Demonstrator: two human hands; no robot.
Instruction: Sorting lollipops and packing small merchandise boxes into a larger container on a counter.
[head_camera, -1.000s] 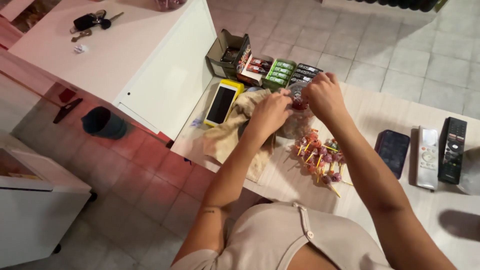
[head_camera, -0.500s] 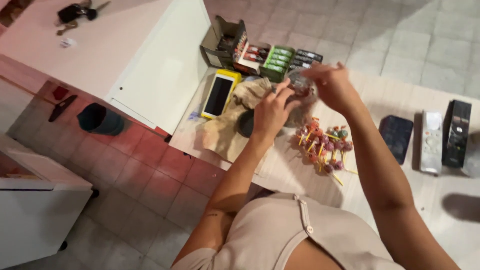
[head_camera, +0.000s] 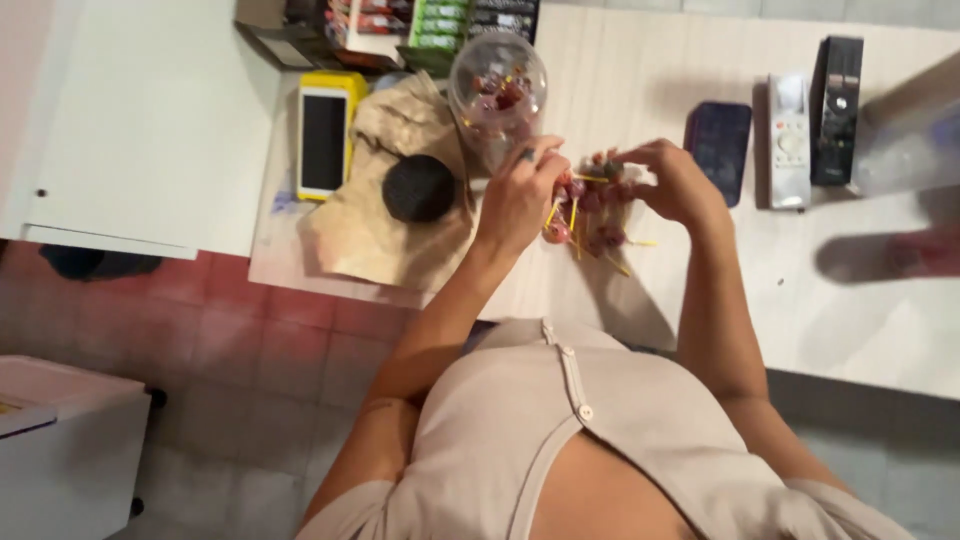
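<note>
A heap of lollipops (head_camera: 590, 215) with yellow sticks lies on the pale wooden counter (head_camera: 800, 290). My left hand (head_camera: 520, 195) rests at the heap's left edge, fingers pinching a lollipop stick. My right hand (head_camera: 675, 180) curls over the heap's right side, closed around some lollipops. Just behind my left hand stands a clear plastic jar (head_camera: 497, 95) holding a few lollipops. Its black lid (head_camera: 418, 188) lies on a crumpled brown paper bag (head_camera: 385, 215) to the left.
A yellow-cased phone (head_camera: 325, 140) lies left of the bag. Boxes of small packets (head_camera: 440, 25) line the counter's far edge. A dark phone (head_camera: 718, 150), a white remote (head_camera: 788, 140) and a black remote (head_camera: 836, 110) lie to the right. A white cabinet (head_camera: 130, 120) stands left.
Both hands dropped from the jar's mouth down to the lollipop heap. The camera view shifted closer, so the counter fills more of the frame.
</note>
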